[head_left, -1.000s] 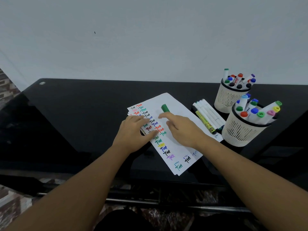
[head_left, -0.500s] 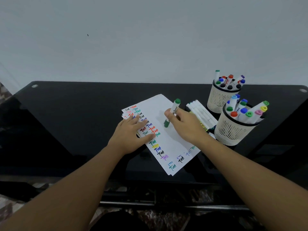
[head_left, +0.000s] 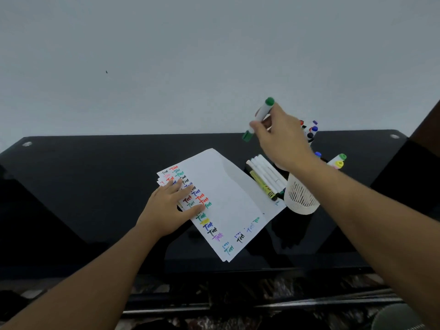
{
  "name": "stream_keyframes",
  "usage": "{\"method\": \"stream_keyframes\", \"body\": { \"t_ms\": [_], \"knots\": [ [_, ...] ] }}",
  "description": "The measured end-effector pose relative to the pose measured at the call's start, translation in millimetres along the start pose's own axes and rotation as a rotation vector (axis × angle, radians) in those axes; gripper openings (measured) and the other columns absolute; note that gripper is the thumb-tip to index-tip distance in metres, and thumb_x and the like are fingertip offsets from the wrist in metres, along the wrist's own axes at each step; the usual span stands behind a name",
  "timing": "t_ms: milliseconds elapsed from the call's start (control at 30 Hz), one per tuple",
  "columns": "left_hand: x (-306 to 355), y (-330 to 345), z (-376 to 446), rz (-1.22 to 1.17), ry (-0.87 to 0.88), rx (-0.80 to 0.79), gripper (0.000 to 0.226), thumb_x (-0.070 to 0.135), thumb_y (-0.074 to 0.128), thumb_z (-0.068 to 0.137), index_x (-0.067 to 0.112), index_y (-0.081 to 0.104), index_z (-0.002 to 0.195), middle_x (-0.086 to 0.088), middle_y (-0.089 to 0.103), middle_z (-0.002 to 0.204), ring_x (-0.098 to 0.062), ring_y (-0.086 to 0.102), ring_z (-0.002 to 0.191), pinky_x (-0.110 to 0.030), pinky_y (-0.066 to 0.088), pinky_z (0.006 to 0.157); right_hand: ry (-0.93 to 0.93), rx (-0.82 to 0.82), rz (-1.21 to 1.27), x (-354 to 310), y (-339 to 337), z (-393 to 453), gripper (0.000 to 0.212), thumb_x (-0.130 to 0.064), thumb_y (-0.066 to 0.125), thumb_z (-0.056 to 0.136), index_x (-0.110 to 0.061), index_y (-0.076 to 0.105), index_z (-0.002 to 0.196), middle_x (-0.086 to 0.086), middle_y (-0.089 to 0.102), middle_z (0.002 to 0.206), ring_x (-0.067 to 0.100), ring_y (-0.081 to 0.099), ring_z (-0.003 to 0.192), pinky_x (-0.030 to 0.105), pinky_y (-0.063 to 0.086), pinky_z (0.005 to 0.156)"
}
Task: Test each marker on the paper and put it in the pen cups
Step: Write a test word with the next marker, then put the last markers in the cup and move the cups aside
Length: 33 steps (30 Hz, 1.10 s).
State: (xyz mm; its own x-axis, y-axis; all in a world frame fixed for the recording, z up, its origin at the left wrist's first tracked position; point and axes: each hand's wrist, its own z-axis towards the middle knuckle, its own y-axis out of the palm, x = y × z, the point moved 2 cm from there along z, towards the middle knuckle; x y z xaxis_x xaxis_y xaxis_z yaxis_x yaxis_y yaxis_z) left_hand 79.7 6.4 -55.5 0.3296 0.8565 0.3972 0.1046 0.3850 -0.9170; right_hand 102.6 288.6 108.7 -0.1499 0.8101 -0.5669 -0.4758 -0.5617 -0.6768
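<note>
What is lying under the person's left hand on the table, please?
The left hand presses flat on a stack of paper sheets covered in coloured test scribbles. The marks directly beneath the palm are hidden.

paper, repeated handwritten "Test" in many colours

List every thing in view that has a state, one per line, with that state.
green marker: capped, held tilted in the air by the right hand.
left hand: flat, fingers pressing the paper.
paper: lying on the black table, covered with coloured test marks along its left edge.
near pen cup: upright, holding markers.
far pen cup: mostly hidden by the hand, marker caps showing.
loose markers: lying side by side by the near cup.
</note>
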Motion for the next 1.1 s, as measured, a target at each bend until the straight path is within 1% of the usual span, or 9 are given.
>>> {"method": "stream_keyframes", "body": {
  "t_ms": [133, 267, 400, 500, 633, 800, 933, 1000, 1100],
  "knots": [
    [0.9, -1.1, 0.4, -0.006, 0.004, 0.007, 0.086, 0.085, 0.046, 0.080, 0.040, 0.040, 0.153, 0.006, 0.021, 0.167, -0.013, 0.011, 0.155, -0.041, 0.008, 0.127, 0.072, 0.083, -0.043, 18.8, -31.5, 22.9, 0.026, -0.034, 0.056, 0.105, -0.012, 0.057, 0.118, 0.001, 0.068, 0.097, 0.018, 0.065, 0.085, 0.037, 0.053, 0.076],
    [0.3, -0.8, 0.5, -0.022, 0.010, 0.021, 0.086, 0.086, 0.047, 0.078, 0.041, 0.042, 0.152, 0.008, 0.023, 0.166, -0.012, 0.012, 0.155, -0.040, 0.009, 0.126, 0.166, 0.112, -0.096, 48.9, -48.7, 39.5, 0.026, -0.034, 0.056, 0.104, -0.011, 0.056, 0.116, 0.008, 0.068, 0.095, 0.022, 0.066, 0.078, 0.043, 0.056, 0.071],
    [-2.6, 0.0, 3.0, -0.011, 0.020, 0.021, 0.091, 0.090, 0.044, 0.075, 0.040, 0.042, 0.151, 0.008, 0.024, 0.166, -0.012, 0.014, 0.155, -0.041, 0.011, 0.126, 0.203, 0.125, -0.155, 67.5, -54.0, 43.3, 0.026, -0.032, 0.056, 0.105, -0.009, 0.053, 0.116, 0.009, 0.067, 0.095, 0.025, 0.067, 0.081, 0.042, 0.054, 0.071],
    [-4.5, 1.4, 4.3, -0.006, 0.026, 0.020, 0.099, 0.098, 0.036, 0.070, 0.042, 0.041, 0.151, 0.008, 0.024, 0.166, -0.013, 0.015, 0.154, -0.042, 0.013, 0.126, 0.199, 0.094, -0.229, 75.1, -52.8, 43.7, 0.025, -0.032, 0.056, 0.105, -0.009, 0.051, 0.113, 0.011, 0.066, 0.093, 0.030, 0.066, 0.081, 0.044, 0.055, 0.071],
    [-4.7, 1.6, 5.7, -0.006, 0.028, 0.024, 0.103, 0.101, 0.032, 0.066, 0.043, 0.041, 0.151, 0.009, 0.025, 0.165, -0.013, 0.015, 0.154, -0.043, 0.013, 0.126, 0.225, 0.028, -0.275, 84.0, -48.8, 43.5, 0.025, -0.032, 0.057, 0.104, -0.009, 0.052, 0.115, 0.012, 0.066, 0.101, 0.030, 0.065, 0.085, 0.043, 0.054, 0.074],
    [-4.4, 1.9, 5.7, -0.012, 0.025, 0.028, 0.105, 0.103, 0.030, 0.064, 0.043, 0.042, 0.151, 0.009, 0.026, 0.165, -0.013, 0.016, 0.154, -0.045, 0.014, 0.126, 0.278, -0.003, -0.219, 93.5, -45.7, 43.2, 0.032, -0.050, 0.053, 0.102, -0.021, 0.054, 0.114, 0.006, 0.068, 0.098, 0.024, 0.067, 0.083, 0.046, 0.059, 0.077],
    [-4.0, 1.6, 5.6, -0.007, 0.025, 0.029, 0.106, 0.103, 0.029, 0.064, 0.043, 0.042, 0.150, 0.009, 0.026, 0.165, -0.013, 0.016, 0.154, -0.045, 0.014, 0.126, 0.265, -0.003, -0.254, 96.5, -44.5, 44.6, 0.027, -0.045, 0.055, 0.103, -0.021, 0.059, 0.115, 0.006, 0.069, 0.101, 0.024, 0.067, 0.084, 0.045, 0.059, 0.079],
    [-4.0, 1.7, 5.7, -0.011, 0.023, 0.026, 0.107, 0.103, 0.029, 0.063, 0.043, 0.042, 0.150, 0.009, 0.025, 0.165, -0.013, 0.016, 0.154, -0.045, 0.014, 0.126, 0.284, -0.053, -0.317, 99.7, -42.4, 44.4, 0.028, -0.042, 0.058, 0.102, -0.018, 0.064, 0.115, 0.006, 0.069, 0.102, 0.024, 0.066, 0.079, 0.042, 0.059, 0.076],
    [-3.7, 1.1, 6.3, -0.009, 0.023, 0.023, 0.106, 0.103, 0.029, 0.063, 0.044, 0.041, 0.150, 0.009, 0.025, 0.165, -0.013, 0.016, 0.154, -0.045, 0.014, 0.126, 0.319, -0.143, -0.404, 103.3, -41.1, 44.1, 0.032, -0.039, 0.062, 0.100, -0.013, 0.068, 0.118, 0.004, 0.066, 0.092, 0.020, 0.063, 0.072, 0.037, 0.055, 0.068]
  ]
}}
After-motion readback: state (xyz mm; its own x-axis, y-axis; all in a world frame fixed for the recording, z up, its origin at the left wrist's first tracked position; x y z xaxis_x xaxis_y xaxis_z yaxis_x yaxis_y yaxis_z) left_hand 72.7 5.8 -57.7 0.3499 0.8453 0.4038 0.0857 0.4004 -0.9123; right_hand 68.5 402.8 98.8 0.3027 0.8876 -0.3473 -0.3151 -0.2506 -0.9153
